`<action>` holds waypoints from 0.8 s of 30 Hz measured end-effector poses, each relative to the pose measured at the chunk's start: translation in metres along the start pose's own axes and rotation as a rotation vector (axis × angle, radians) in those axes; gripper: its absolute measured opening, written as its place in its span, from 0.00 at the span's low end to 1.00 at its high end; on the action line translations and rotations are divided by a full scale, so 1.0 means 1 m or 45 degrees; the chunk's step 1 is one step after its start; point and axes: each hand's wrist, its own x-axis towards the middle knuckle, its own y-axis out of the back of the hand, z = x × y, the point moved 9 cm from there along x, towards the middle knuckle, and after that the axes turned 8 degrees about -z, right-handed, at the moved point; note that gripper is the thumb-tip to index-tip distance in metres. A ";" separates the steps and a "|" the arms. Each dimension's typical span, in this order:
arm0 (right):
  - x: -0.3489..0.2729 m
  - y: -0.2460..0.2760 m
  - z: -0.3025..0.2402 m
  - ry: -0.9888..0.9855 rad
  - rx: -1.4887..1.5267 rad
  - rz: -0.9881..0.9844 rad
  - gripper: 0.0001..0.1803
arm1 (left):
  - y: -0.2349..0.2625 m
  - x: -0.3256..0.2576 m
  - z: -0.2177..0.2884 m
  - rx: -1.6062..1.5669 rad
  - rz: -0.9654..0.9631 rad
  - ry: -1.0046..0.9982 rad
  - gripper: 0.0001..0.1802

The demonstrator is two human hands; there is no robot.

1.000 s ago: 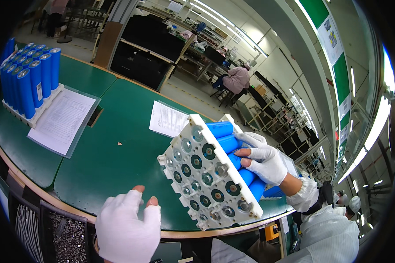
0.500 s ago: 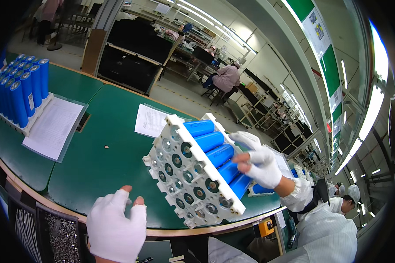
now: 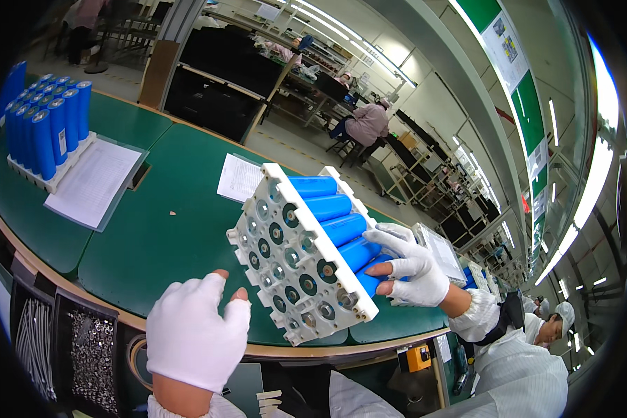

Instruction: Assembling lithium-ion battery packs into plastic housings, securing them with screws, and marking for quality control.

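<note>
Factory hall, green curved desk (image 3: 153,237) filling the left and centre of the frame. Right hand (image 3: 411,268), white-gloved, grip wrapped around the blue cells of a white battery holder (image 3: 296,258) at centre frame, tilted with its holed face toward the camera, above the desk's near edge. Left hand (image 3: 195,338), gloved, lower centre, fingers curled, holding nothing, just beside the holder's lower corner. Upright blue cells in a tray (image 3: 45,125) upper left, paper sheet (image 3: 94,184) beside it.

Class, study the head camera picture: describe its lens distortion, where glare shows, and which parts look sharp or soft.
Head view: strong fisheye, so the green curved worktable bows and a black rim frames the picture; ceiling strip lights at the right edge blow out to white glare; the white plastic cell holder with blue cylindrical cells and white-gloved right hand look sharp; distant seated workers look small and soft.
</note>
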 end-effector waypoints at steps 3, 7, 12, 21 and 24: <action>0.000 -0.001 -0.003 0.032 -0.034 0.013 0.20 | 0.001 -0.003 0.000 0.035 0.008 -0.003 0.17; -0.002 -0.001 -0.005 0.057 -0.033 0.055 0.19 | -0.002 -0.002 -0.002 0.060 -0.024 0.009 0.17; -0.004 -0.002 -0.006 0.091 -0.080 0.083 0.19 | -0.003 -0.004 0.002 0.083 0.003 -0.027 0.16; -0.028 0.011 0.001 -0.085 0.086 0.416 0.20 | -0.033 -0.007 0.035 0.033 -0.338 -0.159 0.36; -0.067 -0.001 0.051 -0.561 0.297 0.626 0.25 | -0.070 -0.018 0.060 0.046 -0.510 -0.233 0.49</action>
